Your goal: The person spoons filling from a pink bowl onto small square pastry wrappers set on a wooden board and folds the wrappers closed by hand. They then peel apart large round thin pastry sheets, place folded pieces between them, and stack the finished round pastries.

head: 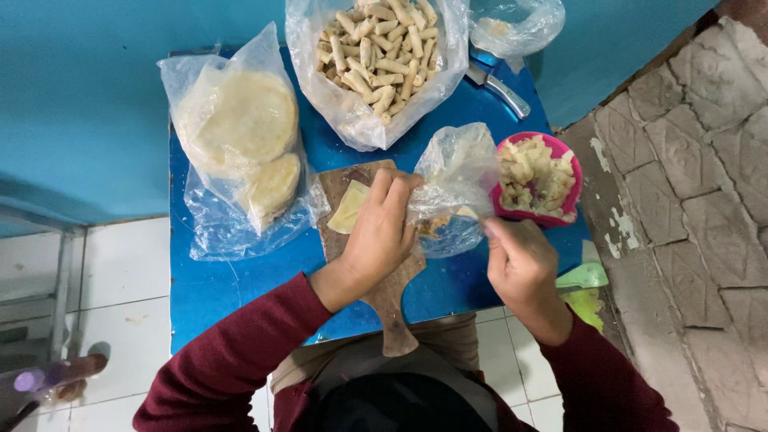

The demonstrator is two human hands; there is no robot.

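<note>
Bright blue walls back a small blue table (pixel 240 280) that stands on white floor tiles, with rough stone paving off to the right. On the table lies a wooden cutting board (pixel 384 300), its handle pointing toward the near edge. A pale dough wrapper (pixel 350 210) rests on the far left part of the board. The left hand (pixel 382 232) lies over the board with fingers stretched flat, pressing on the wrapper's right part and touching the edge of a clear plastic bag (pixel 456 180) just to its right. The right hand (pixel 516 260) is curled, its fingertips pinched together near the lower right side of that bag; what it pinches is too small to tell, perhaps a thin utensil or a bit of filling. Both hands are well apart from each other, with the bag between them.

To the right of the bag sits a pink bowl (pixel 570 160) heaped with pale chunky filling. At the far side stands an open plastic bag of rolled pastries (pixel 378 52). On the left lies a bag of round dough sheets (pixel 244 132), stacked in two piles. A metal knife (pixel 500 90) lies on the far right part of the table, partly under a small crumpled bag (pixel 516 24). Both sleeves are maroon.
</note>
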